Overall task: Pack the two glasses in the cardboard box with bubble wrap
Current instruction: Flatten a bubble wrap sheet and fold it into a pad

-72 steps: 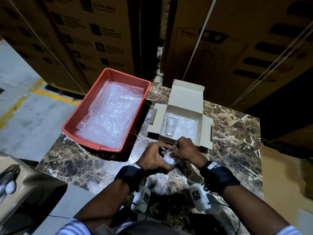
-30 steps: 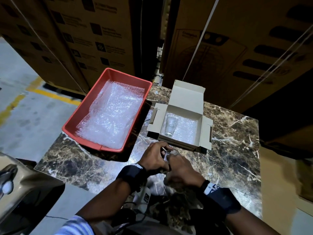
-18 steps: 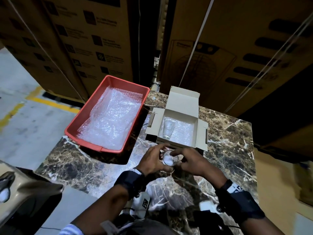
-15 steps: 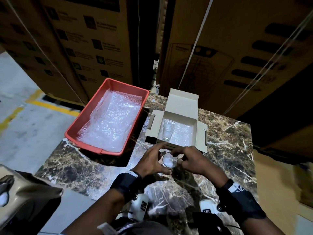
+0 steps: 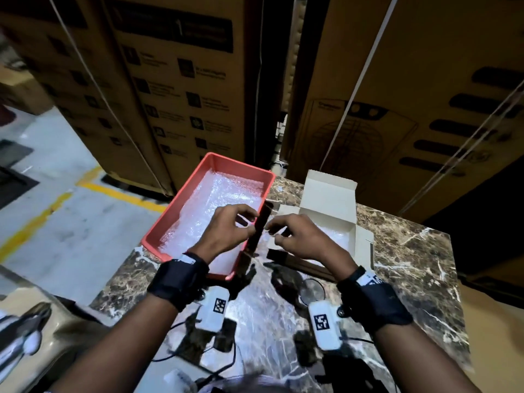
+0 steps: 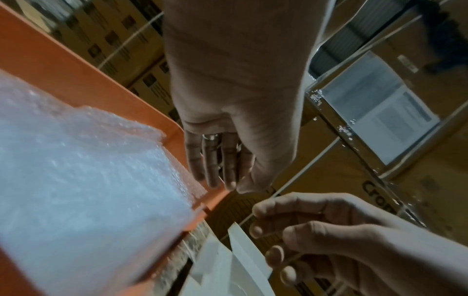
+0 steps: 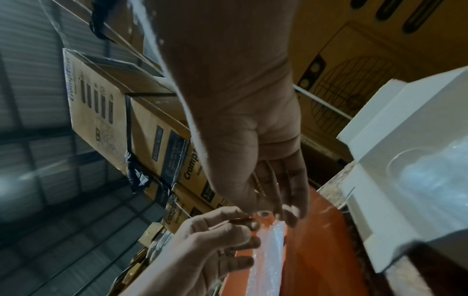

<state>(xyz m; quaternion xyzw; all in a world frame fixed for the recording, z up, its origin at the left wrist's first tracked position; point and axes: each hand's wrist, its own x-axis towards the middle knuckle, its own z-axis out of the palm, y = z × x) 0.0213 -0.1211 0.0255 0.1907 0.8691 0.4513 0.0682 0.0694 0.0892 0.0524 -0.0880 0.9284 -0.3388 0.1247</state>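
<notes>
My left hand (image 5: 249, 222) and right hand (image 5: 276, 232) hover side by side above the right rim of the red tray (image 5: 181, 202), fingers loosely curled and holding nothing. Crumpled bubble wrap (image 5: 215, 205) fills the tray, just under my left hand's fingertips (image 6: 220, 176). One clear glass (image 5: 312, 289) stands on the marble table below my right wrist. The open white cardboard box (image 5: 329, 191) sits behind my right hand, lined with bubble wrap (image 5: 337, 236). The other glass (image 7: 400, 160) lies inside it; in the head view my right hand hides it.
The marble table (image 5: 411, 251) ends close on the left, with concrete floor and a yellow line (image 5: 119, 194) beyond. Tall stacked cartons (image 5: 397, 95) wall off the far side. Cables and small devices (image 5: 215, 344) lie near the front edge.
Both hands let go of the glass they held in front of the box. They have risen and moved left and forward to the tray's right rim. The glass now stands alone on the table.
</notes>
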